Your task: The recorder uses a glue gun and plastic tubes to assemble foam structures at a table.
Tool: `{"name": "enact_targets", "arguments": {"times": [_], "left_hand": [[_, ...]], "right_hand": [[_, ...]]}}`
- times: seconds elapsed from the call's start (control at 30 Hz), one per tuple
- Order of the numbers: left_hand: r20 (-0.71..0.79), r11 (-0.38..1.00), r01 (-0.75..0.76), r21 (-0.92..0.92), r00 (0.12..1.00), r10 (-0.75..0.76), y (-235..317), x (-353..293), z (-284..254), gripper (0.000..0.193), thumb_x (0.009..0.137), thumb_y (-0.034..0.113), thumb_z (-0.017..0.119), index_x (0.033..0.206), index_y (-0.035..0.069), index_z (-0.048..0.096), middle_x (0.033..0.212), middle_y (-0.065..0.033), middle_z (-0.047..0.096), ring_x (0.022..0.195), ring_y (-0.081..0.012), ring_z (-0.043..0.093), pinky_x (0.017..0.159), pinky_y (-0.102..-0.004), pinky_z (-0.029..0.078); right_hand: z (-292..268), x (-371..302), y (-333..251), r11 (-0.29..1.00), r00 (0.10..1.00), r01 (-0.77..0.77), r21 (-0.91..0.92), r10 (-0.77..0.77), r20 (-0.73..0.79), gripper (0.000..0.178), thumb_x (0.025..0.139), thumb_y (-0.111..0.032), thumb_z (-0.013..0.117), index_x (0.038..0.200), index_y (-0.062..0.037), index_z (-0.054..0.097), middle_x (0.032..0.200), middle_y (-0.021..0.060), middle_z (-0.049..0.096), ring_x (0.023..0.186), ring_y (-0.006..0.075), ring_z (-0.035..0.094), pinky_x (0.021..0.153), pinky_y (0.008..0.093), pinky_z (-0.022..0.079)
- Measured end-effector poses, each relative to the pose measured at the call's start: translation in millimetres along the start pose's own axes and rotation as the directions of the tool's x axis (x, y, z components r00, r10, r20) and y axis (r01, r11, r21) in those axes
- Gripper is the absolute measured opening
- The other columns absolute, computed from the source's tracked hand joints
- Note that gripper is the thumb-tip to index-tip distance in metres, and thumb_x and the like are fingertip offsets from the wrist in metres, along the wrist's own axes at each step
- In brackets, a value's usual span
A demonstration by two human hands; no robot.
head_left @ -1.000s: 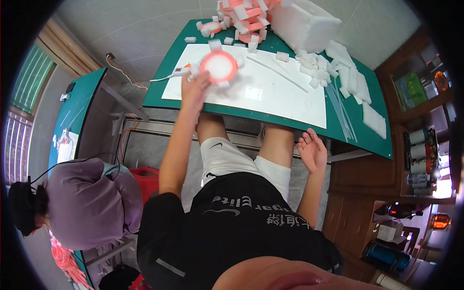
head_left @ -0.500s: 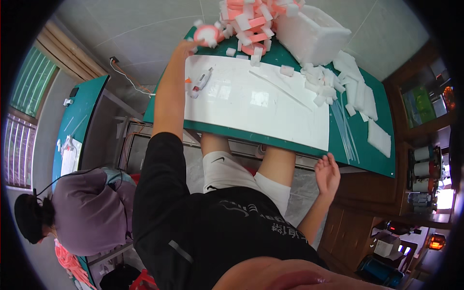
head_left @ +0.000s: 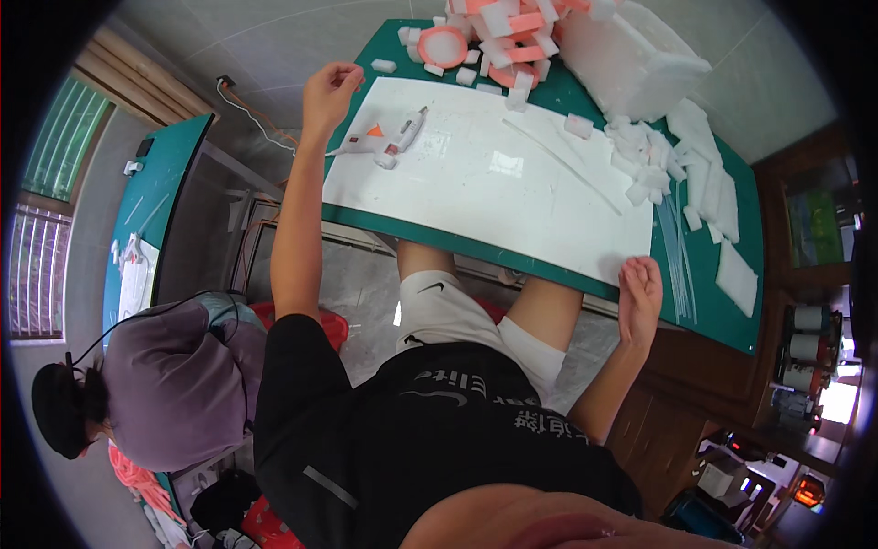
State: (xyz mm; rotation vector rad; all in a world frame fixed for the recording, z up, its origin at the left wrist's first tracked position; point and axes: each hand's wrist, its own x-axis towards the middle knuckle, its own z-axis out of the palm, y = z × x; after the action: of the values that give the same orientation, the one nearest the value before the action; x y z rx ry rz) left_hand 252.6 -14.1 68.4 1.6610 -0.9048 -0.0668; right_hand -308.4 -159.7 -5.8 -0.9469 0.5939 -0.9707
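Observation:
My left hand (head_left: 334, 91) hovers by the table's left edge, fingers loosely bent, holding nothing. Close to its right lies a pink ring (head_left: 443, 47) with small white foam blocks around it, beside a heap of similar pink and white foam pieces (head_left: 521, 27). My right hand (head_left: 640, 297) is at the white board's front right corner with its fingers loosely curled; no object shows in it. A white hot glue gun (head_left: 393, 142) with an orange trigger rests on the white board (head_left: 476, 201), nearer my left hand.
At the back right stands a white foam box (head_left: 631, 64). Loose foam pieces (head_left: 645, 156) and foam sheets (head_left: 709, 174) lie beneath it, near thin translucent sticks (head_left: 677, 256). A thin strip (head_left: 567, 165) crosses the board. Another person (head_left: 174, 389) sits at my left.
The pink ring has left my left hand and now lies on the table; that hand has drawn away to the left. My right hand has risen to the board's corner.

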Motion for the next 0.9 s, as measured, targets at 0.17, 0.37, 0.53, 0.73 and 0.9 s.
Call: {"name": "enact_targets", "arguments": {"times": [0.17, 0.37, 0.53, 0.73, 0.9], "left_hand": [[-0.03, 0.985, -0.003, -0.17, 1.0, -0.003, 23.4, -98.8, -20.1, 0.022, 0.102, 0.018, 0.064, 0.109, -0.002, 0.067, 0.088, -0.0074, 0.074, 0.08, -0.0101, 0.066, 0.07, -0.0231, 0.045], [-0.065, 0.885, 0.136, -0.446, 0.981, -0.183, -10.0, -212.7, -55.3, 0.032, 0.108, 0.023, 0.054, 0.086, 0.0, 0.061, 0.07, -0.0068, 0.067, 0.063, -0.0118, 0.06, 0.064, -0.0239, 0.043], [-0.281, 0.905, 0.37, -0.208, 0.864, -0.418, -68.3, -327.7, -90.2, 0.029, 0.107, 0.024, 0.055, 0.091, 0.0, 0.064, 0.074, -0.0069, 0.07, 0.07, -0.0115, 0.063, 0.065, -0.0243, 0.044], [-0.231, 0.753, 0.621, -0.215, 0.717, -0.657, -150.7, -462.6, -53.5, 0.012, 0.103, 0.013, 0.058, 0.108, 0.003, 0.062, 0.089, -0.0069, 0.074, 0.074, -0.0112, 0.067, 0.066, -0.0253, 0.047], [-0.147, 0.721, 0.692, 0.038, 0.717, -0.681, -148.1, -479.4, -22.7, 0.012, 0.103, 0.012, 0.056, 0.108, 0.001, 0.06, 0.087, -0.0104, 0.071, 0.071, -0.0147, 0.068, 0.061, -0.0303, 0.05]], "right_hand": [[20.8, -2.0, 5.2, 0.988, 0.999, 0.033, -0.149, -0.033, 0.002, 0.027, 0.096, -0.001, 0.067, 0.121, 0.0026, 0.057, 0.115, 0.0141, 0.066, 0.109, 0.0211, 0.065, 0.098, 0.0317, 0.052], [6.8, -16.9, -10.3, 0.926, 0.998, 0.053, -0.373, -0.064, -0.017, 0.027, 0.102, -0.014, 0.063, 0.124, 0.0012, 0.059, 0.118, 0.0139, 0.069, 0.108, 0.0203, 0.067, 0.092, 0.0314, 0.053], [3.5, -1.5, -6.9, 0.807, 0.995, 0.06, -0.588, -0.096, -0.029, 0.028, 0.102, -0.016, 0.065, 0.124, 0.0008, 0.061, 0.118, 0.0133, 0.07, 0.108, 0.0196, 0.067, 0.092, 0.0316, 0.053], [23.9, 33.7, 10.5, 0.548, 0.965, 0.254, -0.797, -0.193, 0.175, 0.025, 0.1, -0.011, 0.063, 0.121, 0.0024, 0.064, 0.116, 0.0132, 0.071, 0.107, 0.0198, 0.067, 0.094, 0.0317, 0.051], [47.2, 48.1, 29.0, 0.23, 0.893, 0.409, -0.883, -0.298, 0.336, 0.023, 0.095, -0.008, 0.065, 0.115, 0.0034, 0.068, 0.111, 0.0133, 0.072, 0.104, 0.0228, 0.068, 0.097, 0.0345, 0.05]]}}
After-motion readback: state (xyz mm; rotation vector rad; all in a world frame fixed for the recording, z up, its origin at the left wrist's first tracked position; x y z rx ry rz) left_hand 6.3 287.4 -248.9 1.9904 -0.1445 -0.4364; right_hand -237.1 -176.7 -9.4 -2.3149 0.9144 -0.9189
